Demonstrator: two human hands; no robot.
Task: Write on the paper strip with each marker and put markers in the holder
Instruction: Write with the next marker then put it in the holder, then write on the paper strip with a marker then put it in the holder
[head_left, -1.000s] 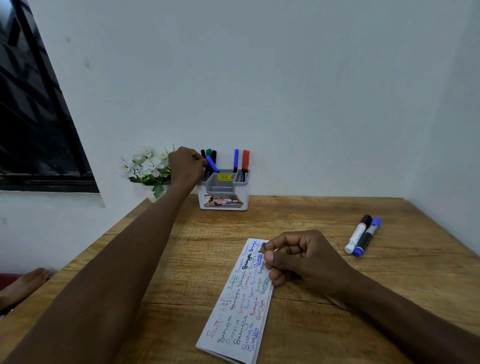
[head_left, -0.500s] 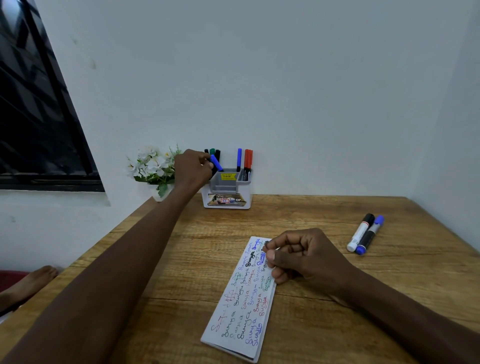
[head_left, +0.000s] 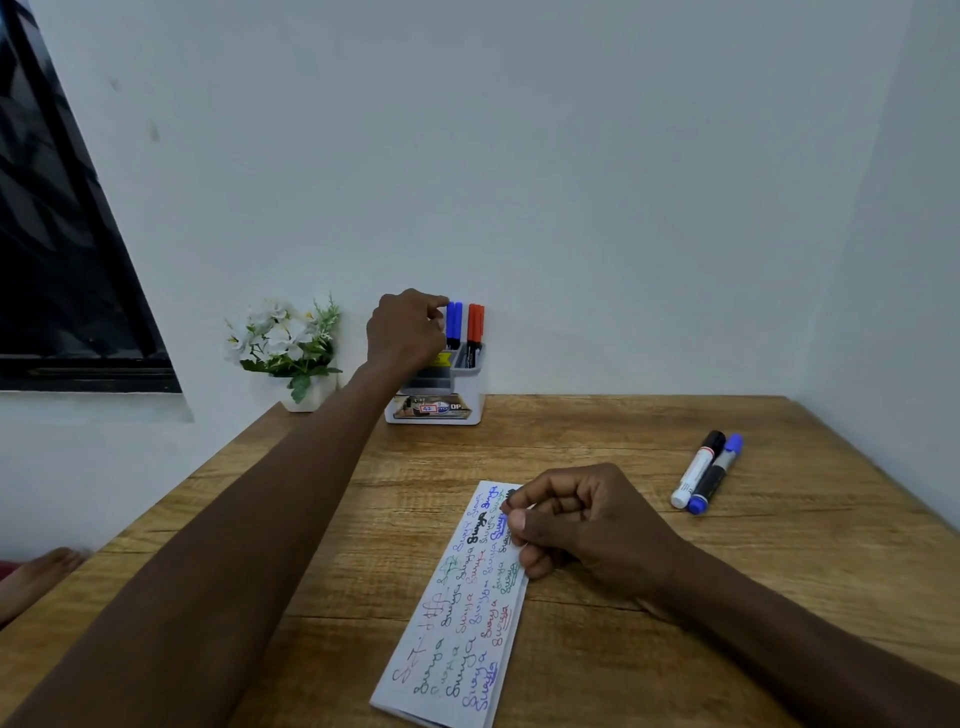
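Left hand (head_left: 405, 332): reached to the far edge of the bench (head_left: 649, 649), fingertips closed in a pinch on the cap end of a blue marker (head_left: 455, 323). This marker stands upright in the holder (head_left: 439, 410), cap up, beside the red markers (head_left: 475, 327).

Right hand (head_left: 587, 525): curled into a loose fist, nothing plainly held, resting on the right edge of the paper strip (head_left: 457, 618).

Outstanding: a black-capped marker (head_left: 698, 470) and a blue-capped marker (head_left: 718, 474) lie touching, flat on the bench, right of the right hand. Their long axes run near to far, with caps pointing at the back wall. In my judgement the right hand is much nearer and would reach sideways across the shafts.
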